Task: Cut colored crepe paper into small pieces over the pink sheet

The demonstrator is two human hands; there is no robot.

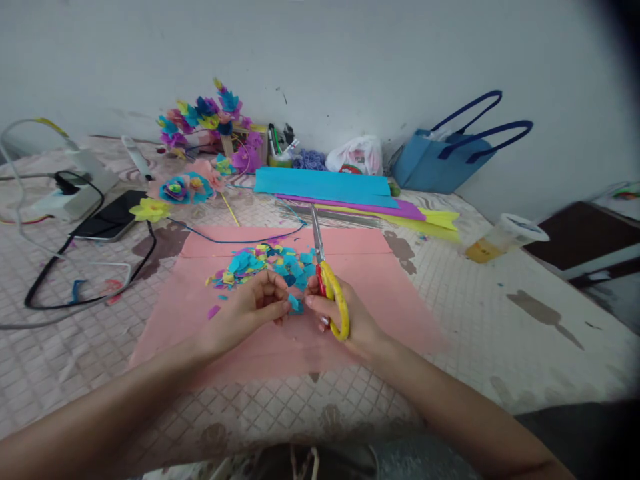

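Observation:
My left hand [257,297] is closed in a pinch, with a small piece of blue crepe paper [295,304] at its fingertips. My right hand [345,313] is wrapped round scissors [340,297] with yellow and red handles; their metal blades point away from me, toward the back of the table. The right fingertips are close to the other side of the blue piece, and whether they touch it I cannot tell. Both hands are above a pink paper sheet [200,347]. Just beyond them lies a heap of cut paper bits [245,261], mostly blue, with yellow and purple among them.
Behind the sheet lie blue crepe paper [320,185] and yellow paper strips [440,223]. Paper flowers [183,188], a phone [113,215] and cables [37,280] occupy the left. A lidded plastic cup [505,237] and a blue bag [440,160] stand right.

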